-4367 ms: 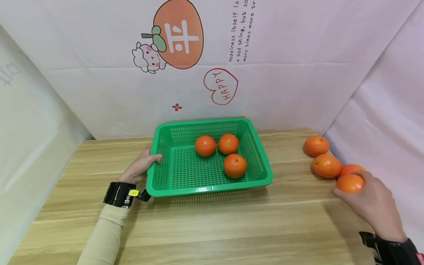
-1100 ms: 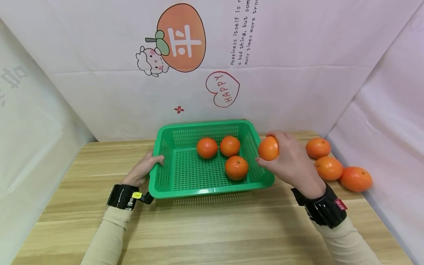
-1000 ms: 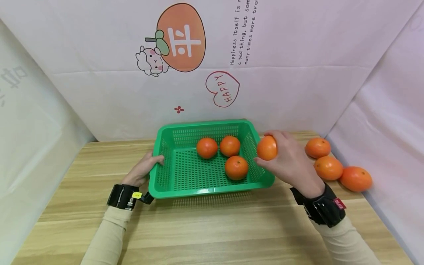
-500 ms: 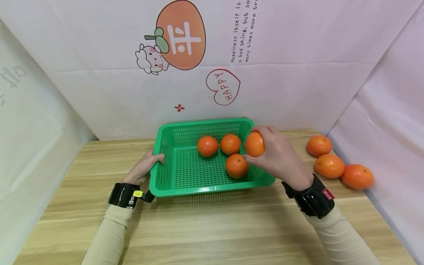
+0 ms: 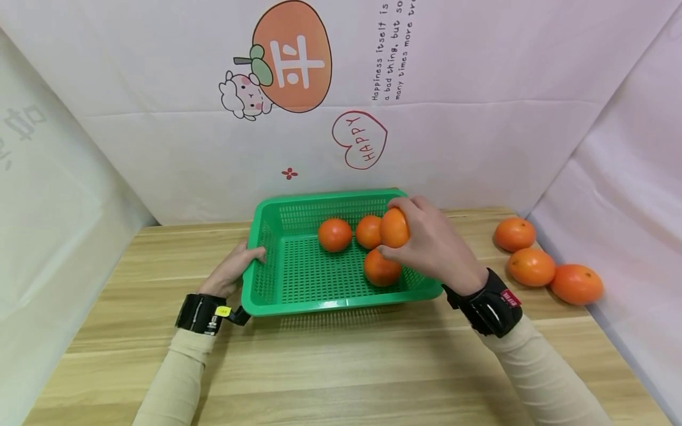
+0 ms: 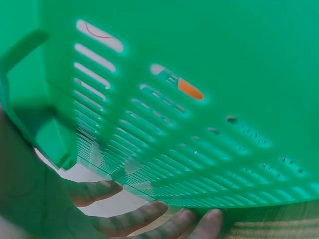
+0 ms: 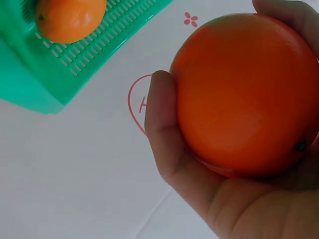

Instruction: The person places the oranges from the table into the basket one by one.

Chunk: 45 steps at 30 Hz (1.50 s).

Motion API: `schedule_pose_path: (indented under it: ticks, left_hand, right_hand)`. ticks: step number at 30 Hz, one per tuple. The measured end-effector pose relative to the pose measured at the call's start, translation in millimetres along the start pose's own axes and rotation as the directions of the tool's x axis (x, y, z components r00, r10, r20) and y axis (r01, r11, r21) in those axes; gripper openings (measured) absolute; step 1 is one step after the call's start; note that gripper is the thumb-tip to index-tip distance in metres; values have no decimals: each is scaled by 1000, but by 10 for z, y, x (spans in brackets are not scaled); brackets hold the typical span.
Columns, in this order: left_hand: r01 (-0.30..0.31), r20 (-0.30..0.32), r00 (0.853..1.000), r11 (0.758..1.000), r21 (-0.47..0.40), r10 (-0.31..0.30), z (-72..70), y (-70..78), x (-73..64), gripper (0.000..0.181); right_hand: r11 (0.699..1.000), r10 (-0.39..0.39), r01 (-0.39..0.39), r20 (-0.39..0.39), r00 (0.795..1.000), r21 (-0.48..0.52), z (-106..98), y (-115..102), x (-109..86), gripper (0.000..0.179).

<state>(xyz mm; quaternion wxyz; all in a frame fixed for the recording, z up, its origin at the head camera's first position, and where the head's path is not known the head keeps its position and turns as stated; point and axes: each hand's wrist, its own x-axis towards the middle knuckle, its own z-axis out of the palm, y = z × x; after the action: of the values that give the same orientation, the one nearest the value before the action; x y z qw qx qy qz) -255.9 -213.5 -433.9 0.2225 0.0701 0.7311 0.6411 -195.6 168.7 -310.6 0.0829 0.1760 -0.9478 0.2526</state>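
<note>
My left hand [image 5: 230,271] grips the left rim of a green plastic basket [image 5: 298,307], thumb over the edge. In the left wrist view its fingers [image 6: 134,219] lie under the slotted basket wall [image 6: 224,45]. My right hand [image 5: 434,245] holds an orange [image 5: 395,228] above the basket's right part, fingers and thumb curled round it; the right wrist view shows this orange [image 7: 244,94] close up. Inside the basket sit three more oranges: one in the middle [image 5: 334,235], one behind the held orange [image 5: 367,232], one nearer the front [image 5: 382,269]. The held orange and hand partly cover the latter two.
Three oranges, a rear one [image 5: 514,234], a middle one [image 5: 531,267] and a front one [image 5: 576,284], lie in a row on the wooden table [image 5: 341,373] at the right. A printed white cloth [image 5: 453,148] hangs behind and at both sides.
My right hand has picked an orange from the group at the right and carried it left over the basket. The left hand keeps its grip on the rim; the basket has hardly moved.
</note>
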Motion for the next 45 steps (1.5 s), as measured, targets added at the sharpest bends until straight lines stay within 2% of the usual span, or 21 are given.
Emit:
schedule_pose_path:
  ticks: [5,16,27,34,41,45]
  left_hand:
    - [2,0,1000,1000,2,-2,-4,-2,4,77]
    - [-3,1,1000,1000,0,3,-6,-14,-1,77]
    - [12,-8,1000,1000,-3,-12,7,-9,1,80]
    - [-2,0,1000,1000,-1,2,0,-22,-11,77]
    - [-3,-3,1000,1000,2,3,2,-32,-4,76]
    - [-6,0,1000,1000,-4,6,2,-23,-3,76]
  right_hand:
    - [999,-35,35,13,999,6,36,-27,60,66]
    - [997,-81,82,109,991,-12,177,-87,216,70]
    - [992,-116,122,150,982,-33,278,-109,296,69]
    - [982,-181,188,218,959,-10,382,-144,376,64]
    - [978,-194,209,287,938,-23,486,-178,427,68]
    - [967,-228,253,326,918,-38,544,-188,461,69]
